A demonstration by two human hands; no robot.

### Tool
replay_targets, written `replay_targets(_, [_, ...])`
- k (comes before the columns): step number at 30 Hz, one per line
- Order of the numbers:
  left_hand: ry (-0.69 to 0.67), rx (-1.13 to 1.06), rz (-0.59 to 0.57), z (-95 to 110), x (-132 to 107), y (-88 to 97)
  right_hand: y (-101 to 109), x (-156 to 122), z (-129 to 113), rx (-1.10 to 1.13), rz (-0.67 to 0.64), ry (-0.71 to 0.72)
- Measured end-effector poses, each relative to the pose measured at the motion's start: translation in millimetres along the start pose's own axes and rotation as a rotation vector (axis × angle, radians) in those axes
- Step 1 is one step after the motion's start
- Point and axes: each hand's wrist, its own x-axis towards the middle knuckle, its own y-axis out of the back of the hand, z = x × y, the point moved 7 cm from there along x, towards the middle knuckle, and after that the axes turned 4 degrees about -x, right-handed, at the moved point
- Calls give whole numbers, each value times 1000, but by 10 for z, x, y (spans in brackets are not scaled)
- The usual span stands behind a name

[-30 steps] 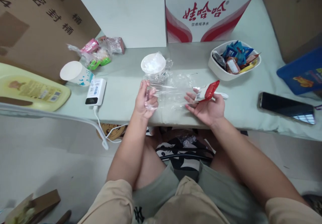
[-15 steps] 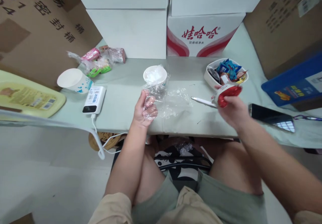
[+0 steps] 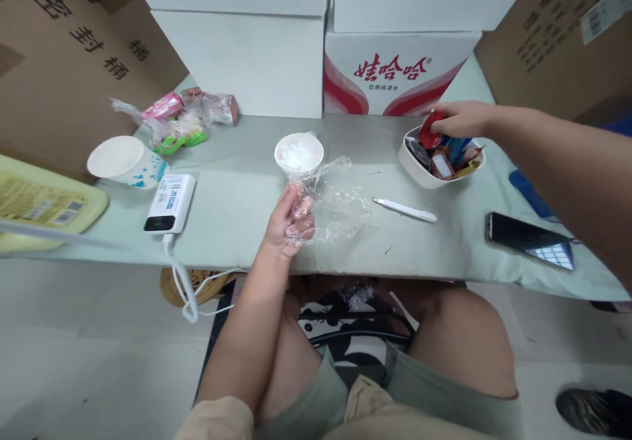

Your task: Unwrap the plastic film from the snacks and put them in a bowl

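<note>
Red packet (image 3: 430,130) at the white bowl's (image 3: 419,172) mouth; right hand's (image 3: 464,120) grip pinches it from above, presumably clearing the rim. Left hand's (image 3: 292,219) grip clenches clear film (image 3: 346,215) over the worktop (image 3: 232,196), probably because it's flimsy.

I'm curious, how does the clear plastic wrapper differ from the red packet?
The clear plastic wrapper is see-through, while the visible part of the red packet is opaque. The wrapper is gripped by the left hand; the packet is at the white tub, apparently pinched by the right hand. The wrapper spreads out, crumpled; the packet shows less surface, partly covered by fingers. Both touch one hand each.
</note>
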Motion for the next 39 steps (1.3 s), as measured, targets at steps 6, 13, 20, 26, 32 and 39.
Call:
replay_targets(6, [27,-46,-19,-24,18,-19,-112,90,114,-447,-259,-80])
replay_targets(13, [36,-19,-16,-50,27,9,-285,201,65,-35,-107,-40])
replay_targets(20, [66,15,48,-72,79,21,-6,-739,-636,-249,94,288])
replay_targets(26, [-37,222,323,15,61,287,-843,-2496,-906,54,-119,715])
replay_targets(32, [-203,492,449,140,-39,558,-1232,-2937,-844,-59,5,647])
replay_targets(39, [-327,892,399,123,41,577,-1213,-2883,-957,-123,168,630])
